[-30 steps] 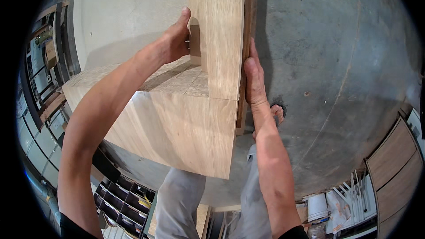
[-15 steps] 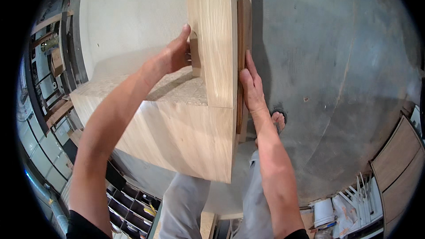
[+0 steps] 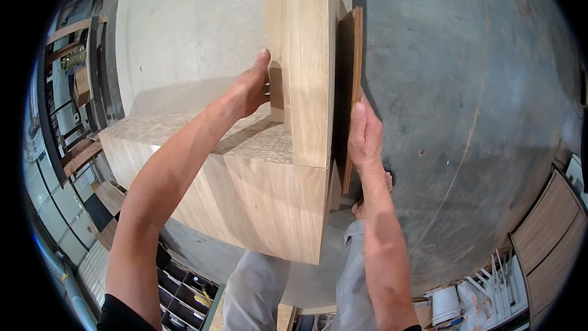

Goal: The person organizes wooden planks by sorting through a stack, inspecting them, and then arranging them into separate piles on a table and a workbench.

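My left hand (image 3: 251, 90) is open, thumb raised, its fingertips beside a light upright wooden strip (image 3: 277, 37). Whether they press on it I cannot tell. The strip stands against a long pale wood-grain beam (image 3: 309, 67), which rises at the right end of a pale wooden block-like structure (image 3: 245, 199). Right of the beam, a narrow brown board (image 3: 357, 55) is seen edge-on with a dark gap between the two. My right hand (image 3: 366, 132) grips that board at its outer side, the thumb by its edge; the other fingers are mostly hidden.
Grey concrete floor (image 3: 441, 86) lies to the right, with my foot just past the board. At the lower left is a dark divided organizer (image 3: 184, 294). A white bucket (image 3: 446, 303) and brown panels (image 3: 554, 233) stand at the lower right. Shelving (image 3: 79, 92) lines the left.
My right hand has moved right with the brown board, opening a wider dark gap beside the beam. My left hand stays by the strip; the view has shifted slightly.
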Motion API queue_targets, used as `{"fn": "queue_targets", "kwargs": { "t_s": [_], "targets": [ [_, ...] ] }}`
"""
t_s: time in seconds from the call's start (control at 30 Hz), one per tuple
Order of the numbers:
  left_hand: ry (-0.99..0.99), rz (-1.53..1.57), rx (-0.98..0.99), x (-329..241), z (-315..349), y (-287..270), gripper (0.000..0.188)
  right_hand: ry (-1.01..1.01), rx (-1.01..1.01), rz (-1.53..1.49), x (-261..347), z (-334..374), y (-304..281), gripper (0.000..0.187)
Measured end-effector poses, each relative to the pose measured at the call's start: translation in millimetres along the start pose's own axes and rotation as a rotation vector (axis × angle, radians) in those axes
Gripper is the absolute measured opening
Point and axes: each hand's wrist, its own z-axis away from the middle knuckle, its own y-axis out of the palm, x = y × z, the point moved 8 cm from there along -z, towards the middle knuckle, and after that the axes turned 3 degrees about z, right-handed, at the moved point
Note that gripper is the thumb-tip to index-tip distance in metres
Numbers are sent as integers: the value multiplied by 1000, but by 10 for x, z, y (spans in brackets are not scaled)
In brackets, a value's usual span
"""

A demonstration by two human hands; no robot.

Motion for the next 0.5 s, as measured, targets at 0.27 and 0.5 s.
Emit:
{"fn": "queue_targets", "kwargs": {
  "t_s": [0.27,0.5],
  "targets": [
    [-47,15,-84,-17,-17,-50,95,24,-47,-52,53,-497,200,57],
    [-22,16,-112,-20,37,11,96,40,-54,-143,-14,-499,267,59]
  ]
}}
